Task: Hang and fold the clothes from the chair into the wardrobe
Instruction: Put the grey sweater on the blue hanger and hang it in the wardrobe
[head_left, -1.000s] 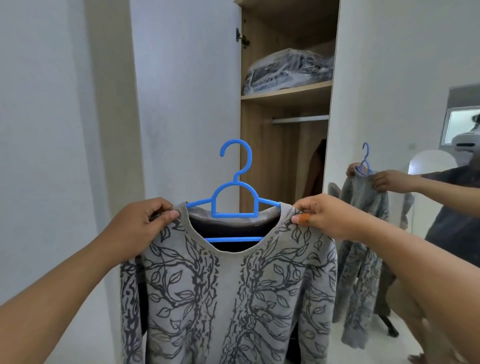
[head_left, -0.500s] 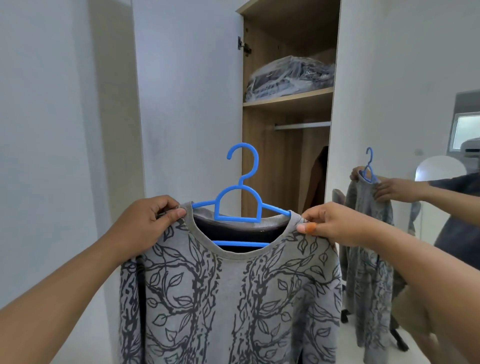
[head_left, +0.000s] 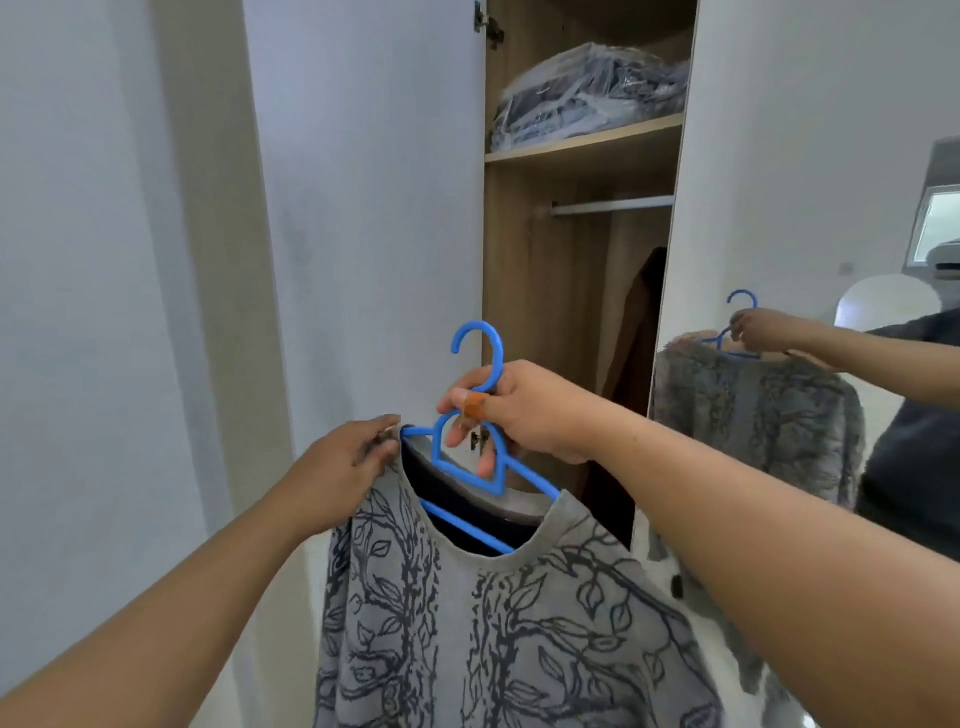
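A grey sweater (head_left: 498, 639) with a dark leaf-and-branch print hangs on a blue plastic hanger (head_left: 470, 467) in front of me. My right hand (head_left: 524, 415) grips the hanger at its neck, just under the hook, fingers curled through the frame. My left hand (head_left: 348, 462) pinches the sweater's left shoulder at the collar. The hanger tilts down to the right. Behind them the wardrobe (head_left: 582, 156) stands open, with a bare metal rail (head_left: 613, 206) across its hanging space.
The white wardrobe door (head_left: 363, 208) stands open on the left. A plastic-wrapped bundle (head_left: 587, 93) lies on the upper shelf. A brown garment (head_left: 636, 332) hangs inside at the right. A mirrored door (head_left: 810, 234) on the right reflects me and the sweater.
My right hand left the sweater's right shoulder and took the hanger's neck. The hanger now tilts, and the view has come closer to the wardrobe.
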